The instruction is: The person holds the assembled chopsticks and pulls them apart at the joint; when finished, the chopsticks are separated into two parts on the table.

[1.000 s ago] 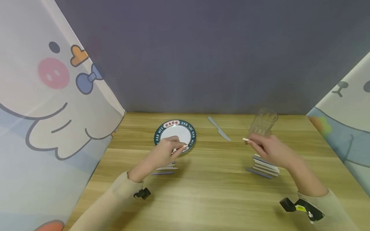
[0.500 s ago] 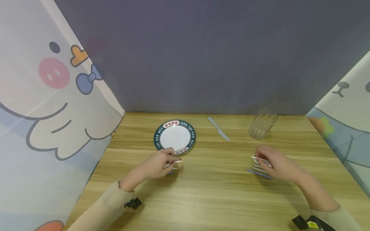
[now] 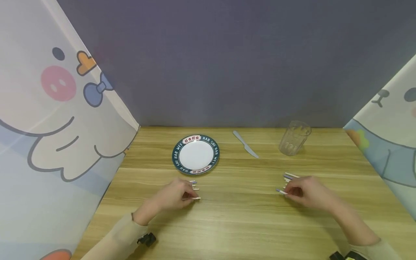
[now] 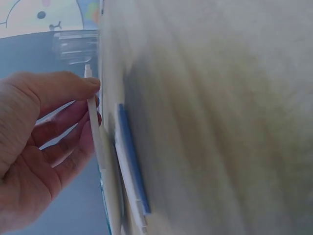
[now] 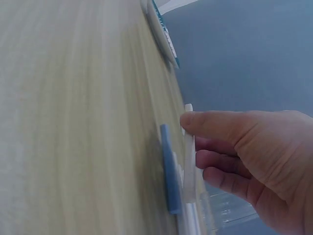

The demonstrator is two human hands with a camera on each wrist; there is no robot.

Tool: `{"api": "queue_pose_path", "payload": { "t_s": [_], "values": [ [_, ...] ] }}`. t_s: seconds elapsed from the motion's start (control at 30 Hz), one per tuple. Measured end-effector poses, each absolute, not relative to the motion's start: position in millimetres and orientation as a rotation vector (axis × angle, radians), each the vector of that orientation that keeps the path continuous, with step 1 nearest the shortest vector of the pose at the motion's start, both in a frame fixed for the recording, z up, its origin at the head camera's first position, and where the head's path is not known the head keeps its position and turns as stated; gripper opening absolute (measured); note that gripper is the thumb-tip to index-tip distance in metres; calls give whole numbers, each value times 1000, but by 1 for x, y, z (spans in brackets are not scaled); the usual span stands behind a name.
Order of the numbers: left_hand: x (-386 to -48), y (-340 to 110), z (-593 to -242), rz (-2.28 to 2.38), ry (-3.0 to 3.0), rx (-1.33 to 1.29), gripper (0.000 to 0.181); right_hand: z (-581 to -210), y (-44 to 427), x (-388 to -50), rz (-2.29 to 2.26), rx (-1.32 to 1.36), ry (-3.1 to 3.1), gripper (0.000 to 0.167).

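Note:
My left hand (image 3: pixel 175 195) pinches a slim white stick (image 4: pixel 95 122) with a narrower tip between thumb and fingers. It is low over the near end of the left row of sticks (image 3: pixel 195 186), partly covering them. A blue stick (image 4: pixel 133 161) lies there beside a white one. On the other side, my right hand (image 3: pixel 307 190) pinches another slim white stick (image 5: pixel 190 161) above the right row of white and blue sticks (image 3: pixel 291 175). The blue stick (image 5: pixel 169 171) at that row's near end lies just beneath it. My hand hides much of this row.
Behind the left row sits a white plate (image 3: pixel 196 156) with a dark green rim. A table knife (image 3: pixel 245 144) lies at the back middle. A clear glass (image 3: pixel 294 139) stands at the back right. A grey wall (image 3: pixel 240 65) rises behind the wooden table (image 3: pixel 240 224).
Both hands have come down and towards me, each with a white stick pinched. The left has left the plate's edge; the right has moved away from the glass to its row's near end.

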State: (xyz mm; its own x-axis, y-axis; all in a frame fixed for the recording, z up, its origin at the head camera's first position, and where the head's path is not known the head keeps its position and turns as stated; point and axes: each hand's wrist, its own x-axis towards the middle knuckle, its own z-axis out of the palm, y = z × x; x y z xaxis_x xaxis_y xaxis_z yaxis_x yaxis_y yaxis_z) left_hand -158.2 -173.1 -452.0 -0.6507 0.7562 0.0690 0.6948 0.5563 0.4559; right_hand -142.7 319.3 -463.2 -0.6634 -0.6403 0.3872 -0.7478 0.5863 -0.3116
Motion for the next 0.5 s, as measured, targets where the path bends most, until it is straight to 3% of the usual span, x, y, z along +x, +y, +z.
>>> {"api": "queue_pose_path", "payload": {
  "t_s": [0.5],
  "values": [
    [-159, -180, -462, 667, 2614, 1157, 9, -481, 315, -138, 669, 1178, -2572, 31]
  ]
}}
